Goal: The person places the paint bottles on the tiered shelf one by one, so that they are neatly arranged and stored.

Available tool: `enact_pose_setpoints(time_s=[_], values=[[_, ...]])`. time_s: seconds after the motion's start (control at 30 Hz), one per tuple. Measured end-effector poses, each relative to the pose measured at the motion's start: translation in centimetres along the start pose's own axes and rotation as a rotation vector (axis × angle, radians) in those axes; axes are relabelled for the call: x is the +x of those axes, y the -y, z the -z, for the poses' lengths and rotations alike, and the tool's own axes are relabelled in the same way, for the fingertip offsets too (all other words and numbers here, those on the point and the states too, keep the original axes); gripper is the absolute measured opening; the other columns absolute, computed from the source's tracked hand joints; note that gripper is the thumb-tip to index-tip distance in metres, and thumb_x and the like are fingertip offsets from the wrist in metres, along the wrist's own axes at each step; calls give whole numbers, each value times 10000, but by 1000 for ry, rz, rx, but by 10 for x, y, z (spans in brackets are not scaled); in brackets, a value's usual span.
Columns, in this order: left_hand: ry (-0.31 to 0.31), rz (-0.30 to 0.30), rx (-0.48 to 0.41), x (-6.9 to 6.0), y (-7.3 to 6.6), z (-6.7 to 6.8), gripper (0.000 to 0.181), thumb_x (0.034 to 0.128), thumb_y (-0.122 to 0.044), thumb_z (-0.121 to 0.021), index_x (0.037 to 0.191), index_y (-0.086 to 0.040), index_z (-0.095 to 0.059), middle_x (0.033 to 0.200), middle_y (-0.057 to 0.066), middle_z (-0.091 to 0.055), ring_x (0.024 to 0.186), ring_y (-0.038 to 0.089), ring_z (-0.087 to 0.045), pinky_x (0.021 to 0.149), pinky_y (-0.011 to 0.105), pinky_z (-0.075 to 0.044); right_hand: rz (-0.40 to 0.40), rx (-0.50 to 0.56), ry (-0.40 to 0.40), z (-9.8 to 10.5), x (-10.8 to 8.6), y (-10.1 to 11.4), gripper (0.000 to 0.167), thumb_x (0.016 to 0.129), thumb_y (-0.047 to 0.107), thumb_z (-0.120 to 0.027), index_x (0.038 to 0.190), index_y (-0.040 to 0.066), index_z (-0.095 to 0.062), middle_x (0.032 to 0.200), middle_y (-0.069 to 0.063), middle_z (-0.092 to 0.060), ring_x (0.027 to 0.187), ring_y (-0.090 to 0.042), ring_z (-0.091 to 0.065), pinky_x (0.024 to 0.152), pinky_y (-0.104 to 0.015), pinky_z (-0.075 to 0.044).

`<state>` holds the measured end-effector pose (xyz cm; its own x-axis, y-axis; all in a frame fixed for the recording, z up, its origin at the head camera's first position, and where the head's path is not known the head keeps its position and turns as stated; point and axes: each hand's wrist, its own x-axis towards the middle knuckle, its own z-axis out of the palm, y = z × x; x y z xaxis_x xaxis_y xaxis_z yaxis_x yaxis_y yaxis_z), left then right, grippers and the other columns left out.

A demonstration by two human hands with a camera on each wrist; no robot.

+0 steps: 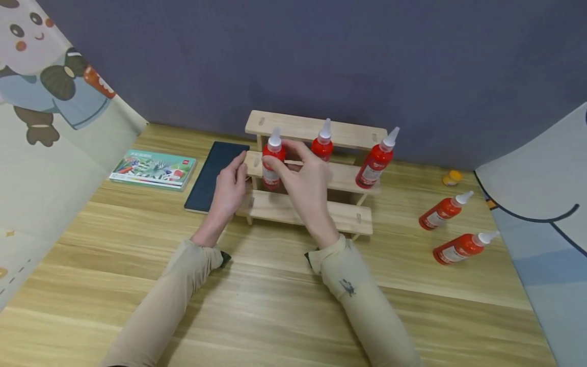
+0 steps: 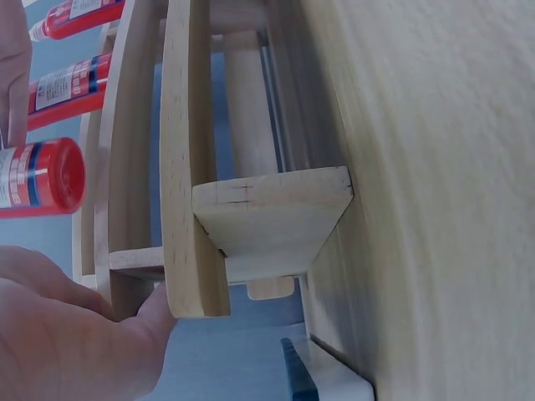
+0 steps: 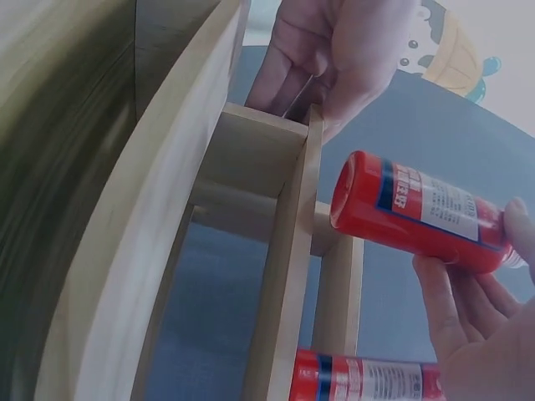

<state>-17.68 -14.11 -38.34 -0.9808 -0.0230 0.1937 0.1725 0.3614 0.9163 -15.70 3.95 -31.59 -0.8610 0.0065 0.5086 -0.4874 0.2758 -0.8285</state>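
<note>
My left hand (image 1: 229, 188) grips the left end of the middle board of a three-step wooden rack (image 1: 270, 203), thumb and fingers on either side of its edge. My right hand (image 1: 306, 181) pinches a red bottle (image 1: 270, 178) with a white pointed cap near its top. In the right wrist view the held bottle (image 3: 418, 209) hangs just off the boards, its base apart from the wood. Two more red bottles stand on the middle board: one (image 1: 322, 148) partly hidden behind my right hand, another (image 1: 376, 165) at the right end.
Two red bottles, one farther back (image 1: 440, 213) and one nearer (image 1: 460, 248), are on the table at right. A small yellow-lidded jar (image 1: 452, 178) lies behind them. Left of the rack are a dark flat board (image 1: 213, 173) and a green illustrated pad (image 1: 153, 169). A dark wall rises behind.
</note>
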Motion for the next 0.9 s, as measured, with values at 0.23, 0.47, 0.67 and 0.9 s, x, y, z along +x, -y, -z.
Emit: enact_pose_setpoints(time_s=[0.23,0.47,0.67,0.9], values=[[9,6,-19,1,0,0,482,1183,-134,-391,1628,53,-386,858,126,-501,737,223,-557,978,453,-606,-4,25,-2,-13,6,0,400,923,152,-885,1267,-9,-760,1164,-133,-781,1046,-209,-744,893,-290,-628],[9,17,-28,1,1,1,482,1183,-116,-375,1634,54,-369,901,187,-530,848,366,-589,1004,477,-590,21,15,-18,-28,13,-2,422,924,148,-880,1292,-11,-750,1203,-145,-774,1070,-219,-755,912,-261,-614],[-12,9,6,1,0,0,462,1176,-88,-385,1616,48,-415,887,189,-554,836,358,-592,978,486,-605,4,22,-17,-37,17,-5,427,925,197,-885,1292,19,-759,1198,-111,-780,1067,-177,-752,922,-311,-623],[-22,-11,45,1,-1,0,454,1172,-83,-406,1605,48,-438,871,194,-572,829,363,-643,928,508,-620,-15,-61,-10,-39,24,-7,436,939,256,-875,1305,49,-757,1205,-92,-782,1072,-169,-748,907,-267,-617]])
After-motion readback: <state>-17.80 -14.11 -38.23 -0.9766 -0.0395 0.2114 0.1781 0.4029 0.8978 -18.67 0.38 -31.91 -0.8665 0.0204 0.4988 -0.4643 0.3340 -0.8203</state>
